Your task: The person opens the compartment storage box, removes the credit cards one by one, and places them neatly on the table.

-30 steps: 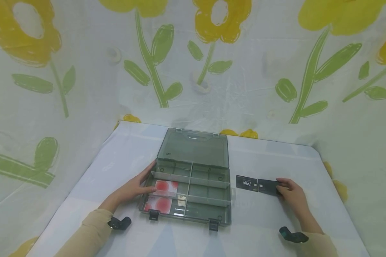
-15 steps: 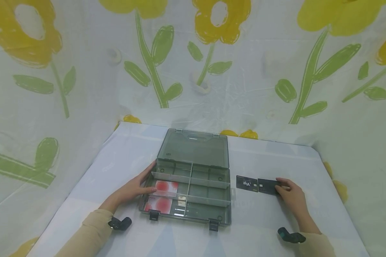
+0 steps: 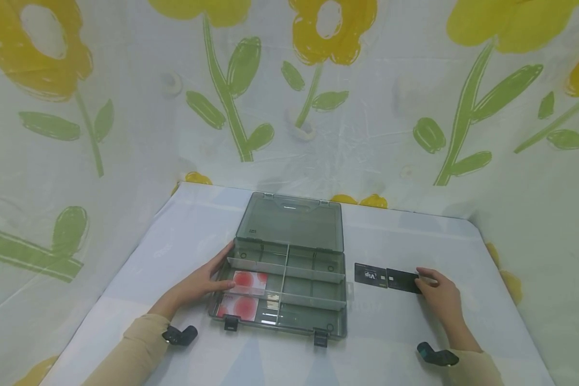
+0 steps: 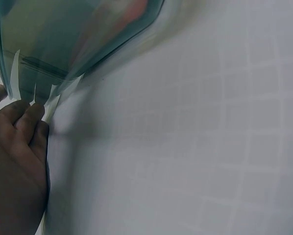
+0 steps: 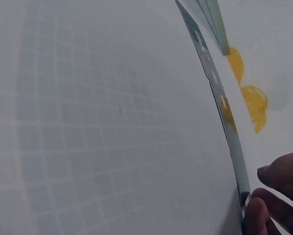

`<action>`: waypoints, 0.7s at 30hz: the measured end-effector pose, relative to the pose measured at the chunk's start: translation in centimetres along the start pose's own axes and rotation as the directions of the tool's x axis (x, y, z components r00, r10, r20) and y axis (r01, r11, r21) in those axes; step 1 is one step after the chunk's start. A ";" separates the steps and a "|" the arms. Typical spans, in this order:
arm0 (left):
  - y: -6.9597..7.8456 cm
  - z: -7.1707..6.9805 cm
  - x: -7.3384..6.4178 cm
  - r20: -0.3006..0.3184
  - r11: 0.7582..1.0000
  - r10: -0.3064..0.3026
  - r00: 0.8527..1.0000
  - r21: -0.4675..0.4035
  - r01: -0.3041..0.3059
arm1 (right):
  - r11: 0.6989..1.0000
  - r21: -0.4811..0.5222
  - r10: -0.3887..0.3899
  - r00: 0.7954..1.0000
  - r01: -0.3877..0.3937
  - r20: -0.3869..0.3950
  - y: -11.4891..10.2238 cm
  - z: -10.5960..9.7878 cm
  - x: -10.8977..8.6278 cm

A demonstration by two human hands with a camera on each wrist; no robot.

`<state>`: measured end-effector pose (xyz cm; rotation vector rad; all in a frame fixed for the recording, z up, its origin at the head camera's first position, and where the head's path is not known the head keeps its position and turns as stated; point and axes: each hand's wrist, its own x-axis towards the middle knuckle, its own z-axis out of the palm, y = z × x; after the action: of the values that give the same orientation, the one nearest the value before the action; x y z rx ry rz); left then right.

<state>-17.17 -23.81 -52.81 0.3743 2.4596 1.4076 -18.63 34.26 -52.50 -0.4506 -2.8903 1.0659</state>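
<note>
A translucent grey-green compartment box (image 3: 313, 289) lies with its lid (image 3: 291, 220) folded back. My left hand (image 3: 200, 280) holds the box's left side, thumb over the rim and fingers along the outer wall; the left wrist view shows those fingers (image 4: 26, 120) against the wall. Two red-and-white cards, one (image 3: 249, 282) above the other (image 3: 238, 307), lie in left compartments. To the right, a black "Vip" card (image 3: 369, 275) and a second black card (image 3: 402, 280) lie end to end. My right hand (image 3: 439, 295) is at the second card's right end, thumb touching its edge, index finger apart from it.
White dividers (image 3: 284, 268) split the box into several compartments. Two black latches, left (image 3: 230, 323) and right (image 3: 320, 338), stick out from its front edge. A flower-patterned curtain (image 3: 376, 123) rises behind the white table (image 3: 386, 343).
My right hand's fingers have shifted slightly off the second black card to its right end, baring more of it. The left hand and the box have stayed in place.
</note>
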 end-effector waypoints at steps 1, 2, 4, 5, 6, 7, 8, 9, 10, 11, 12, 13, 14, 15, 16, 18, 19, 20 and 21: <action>0.0 0.0 0.0 -0.001 1.000 0.000 1.000 0.002 0.000 | 1.000 0.004 0.001 1.000 -0.001 0.000 0.1 0.0 0.0; -0.1 0.0 0.0 -0.001 1.000 -0.001 1.000 0.001 0.001 | 1.000 0.007 0.003 1.000 -0.003 0.000 0.1 0.1 0.0; -0.2 0.1 0.0 -0.001 1.000 -0.004 1.000 0.003 0.004 | 1.000 0.012 0.008 1.000 -0.008 -0.001 0.3 0.1 0.0; -0.2 0.1 0.0 0.000 1.000 -0.005 1.000 0.004 0.005 | 1.000 0.014 0.012 1.000 -0.012 -0.002 0.3 0.1 0.0; -0.3 0.1 0.0 0.000 1.000 -0.007 1.000 0.007 0.007 | 1.000 0.016 0.018 1.000 -0.018 -0.003 0.4 0.2 0.0; -0.3 0.1 0.1 0.001 1.000 -0.007 1.000 0.009 0.007 | 1.000 0.018 0.021 1.000 -0.021 -0.006 0.4 0.2 0.0; -0.3 0.1 0.1 0.001 1.000 -0.008 1.000 0.006 0.008 | 1.000 0.019 0.024 1.000 -0.024 -0.008 0.4 0.3 0.0; -0.3 0.2 0.1 0.001 1.000 -0.009 1.000 0.006 0.009 | 0.999 0.020 0.027 1.000 -0.027 -0.012 0.4 0.3 0.0; -0.3 0.1 0.1 0.000 1.000 -0.009 1.000 0.007 0.009 | 0.999 0.023 0.030 0.999 -0.030 -0.017 0.4 0.3 0.0; -0.3 0.1 0.1 -0.001 1.000 -0.010 1.000 0.007 0.010 | 0.999 0.025 0.032 0.999 -0.031 -0.022 0.3 0.3 0.0; -0.2 0.1 0.0 -0.001 1.000 -0.011 1.000 0.010 0.011 | 0.999 0.026 0.033 0.999 -0.032 -0.027 0.2 0.3 0.0; -0.2 0.1 0.0 -0.002 1.000 -0.013 1.000 0.013 0.013 | 0.999 0.027 0.033 0.999 -0.032 -0.033 0.1 0.2 0.0; -0.1 0.1 0.0 -0.002 1.000 -0.015 1.000 0.015 0.015 | 0.999 0.026 0.030 0.999 -0.029 -0.039 0.0 0.2 -0.1; -0.1 0.1 0.0 -0.003 1.000 -0.017 1.000 0.016 0.017 | 0.999 0.027 0.028 0.999 -0.026 -0.043 -0.1 0.1 -0.1; 0.0 0.1 0.0 -0.003 1.000 -0.018 1.000 0.018 0.018 | 0.999 0.030 0.024 0.999 -0.022 -0.046 -0.2 0.0 -0.2; 0.0 0.1 0.0 -0.005 1.000 -0.021 1.000 0.023 0.021 | 0.999 0.038 0.016 0.999 -0.014 -0.050 -0.5 -0.1 -0.4; 0.0 0.1 0.0 -0.005 1.000 -0.021 1.000 0.020 0.021 | 0.999 0.042 0.010 0.999 -0.008 -0.051 -0.7 -0.1 -0.5; 0.0 0.1 0.1 -0.005 1.000 -0.021 1.000 0.020 0.021 | 0.999 0.045 0.003 0.999 -0.001 -0.049 -0.9 -0.2 -0.6; 0.0 0.1 0.1 -0.005 1.000 -0.021 1.000 0.020 0.021 | 0.999 0.049 -0.001 0.999 0.003 -0.046 -1.0 -0.2 -0.7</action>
<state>-17.20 -23.71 -52.82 0.3482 2.4761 1.3777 -18.21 33.42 -51.66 -0.4640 -2.8176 1.1079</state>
